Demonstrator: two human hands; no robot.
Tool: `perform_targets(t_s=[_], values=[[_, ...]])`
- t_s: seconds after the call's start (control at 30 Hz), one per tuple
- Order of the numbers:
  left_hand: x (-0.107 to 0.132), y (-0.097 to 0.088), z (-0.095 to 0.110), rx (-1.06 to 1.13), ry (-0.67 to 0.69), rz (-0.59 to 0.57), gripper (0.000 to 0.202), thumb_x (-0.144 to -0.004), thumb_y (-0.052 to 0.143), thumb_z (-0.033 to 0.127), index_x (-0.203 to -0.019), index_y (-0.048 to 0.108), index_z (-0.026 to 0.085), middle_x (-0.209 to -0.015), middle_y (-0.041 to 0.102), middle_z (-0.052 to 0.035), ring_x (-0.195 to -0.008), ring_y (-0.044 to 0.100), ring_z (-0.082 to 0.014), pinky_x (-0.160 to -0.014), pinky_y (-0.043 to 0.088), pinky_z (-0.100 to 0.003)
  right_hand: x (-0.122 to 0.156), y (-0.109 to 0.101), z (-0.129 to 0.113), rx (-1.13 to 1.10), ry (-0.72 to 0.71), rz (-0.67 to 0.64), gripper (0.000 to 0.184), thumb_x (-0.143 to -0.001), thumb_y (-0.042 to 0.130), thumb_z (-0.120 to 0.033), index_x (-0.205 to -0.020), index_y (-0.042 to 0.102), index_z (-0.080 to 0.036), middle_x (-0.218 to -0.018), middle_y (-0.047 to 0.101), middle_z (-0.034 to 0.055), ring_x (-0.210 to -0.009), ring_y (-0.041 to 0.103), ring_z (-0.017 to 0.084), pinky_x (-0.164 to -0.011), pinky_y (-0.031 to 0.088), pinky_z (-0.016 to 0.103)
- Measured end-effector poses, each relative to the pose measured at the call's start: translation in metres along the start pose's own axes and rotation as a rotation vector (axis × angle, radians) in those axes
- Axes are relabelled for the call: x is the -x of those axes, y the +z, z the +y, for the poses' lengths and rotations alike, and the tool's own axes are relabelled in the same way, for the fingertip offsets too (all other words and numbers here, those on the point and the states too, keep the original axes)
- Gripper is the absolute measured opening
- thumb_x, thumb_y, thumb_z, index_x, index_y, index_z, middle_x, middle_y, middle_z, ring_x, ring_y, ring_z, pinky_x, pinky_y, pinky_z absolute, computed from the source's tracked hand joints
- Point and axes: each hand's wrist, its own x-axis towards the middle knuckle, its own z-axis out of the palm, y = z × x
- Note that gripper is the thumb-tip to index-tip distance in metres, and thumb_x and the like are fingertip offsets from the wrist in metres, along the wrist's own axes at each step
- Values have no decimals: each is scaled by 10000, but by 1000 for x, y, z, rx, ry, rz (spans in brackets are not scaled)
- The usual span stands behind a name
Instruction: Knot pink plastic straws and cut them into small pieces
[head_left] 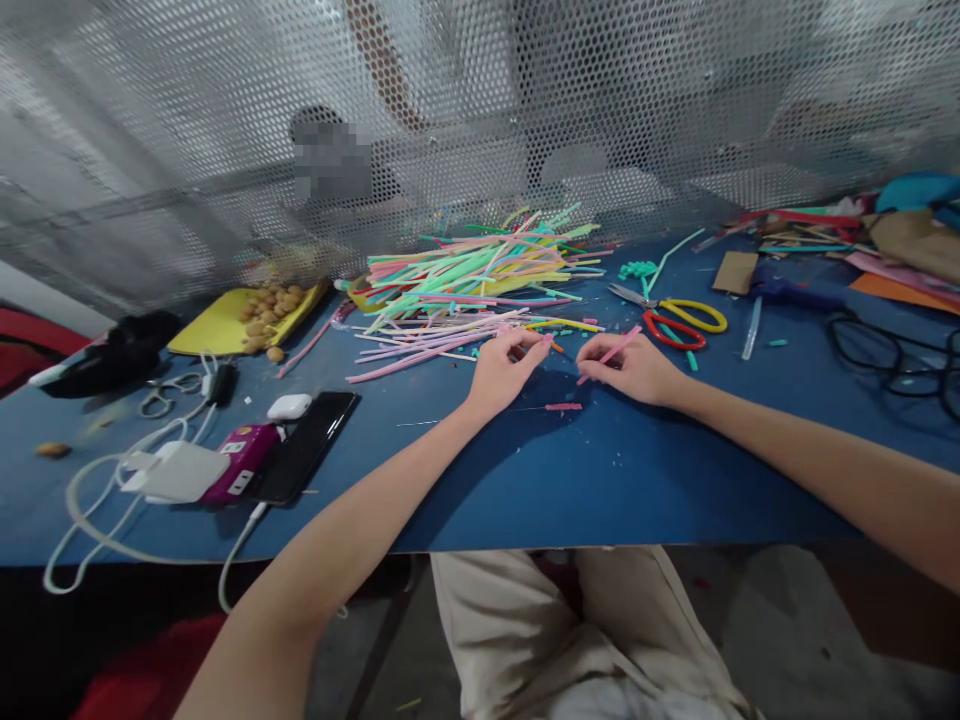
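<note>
My right hand [636, 370] pinches a pink pipe cleaner [621, 346] that slants up past its fingers. Opposite it, my left hand [501, 372] is closed in a pinch, with a small bit of pink at its fingertips that looks like a short pipe cleaner piece. A gap separates the two hands. Below them on the blue table lies a short pink coil [564, 407] on a thin wire. Scissors [679, 322] with one red and one yellow handle lie just beyond my right hand. Behind my left hand is a large heap of pastel pipe cleaners [472, 265].
A yellow tray [206, 325] bears several nuts. At left are a phone [311, 450], a white charger [184, 470] with cables, an earbud case [289, 407] and small scissors [156, 402]. A glue gun [795, 294] with a black cord lies right. Perforated metal [465, 90] stands behind the table.
</note>
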Motion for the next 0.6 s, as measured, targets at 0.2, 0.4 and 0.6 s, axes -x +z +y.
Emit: perform_targets(t_s=[0.2,0.4,0.6], values=[[0,0,0,-3,-45,-25,365,-888,655,517,-943,770,176,-887,742,-50,-680,569,-130,-637,441,-261,-1,-3,0,36,2,-46,224,-862,685,-434,-884,736,-217,-836,739,35,-728,665,190,-712,502,339],[1,1,8,50,-68,-140,394,-877,663,532,-905,771,153,-874,738,-52,-716,591,-136,-663,441,-261,1,-1,-16,-349,64,96,269,-850,721,-442,-959,750,-198,-777,725,31,-695,665,169,-719,552,340],[6,1,19,163,-142,-253,421,-842,701,539,-907,780,130,-834,740,-59,-682,588,-135,-643,438,-254,3,-3,-21,-369,90,63,270,-819,755,-433,-945,799,-199,-791,760,40,-641,669,162,-674,565,330]])
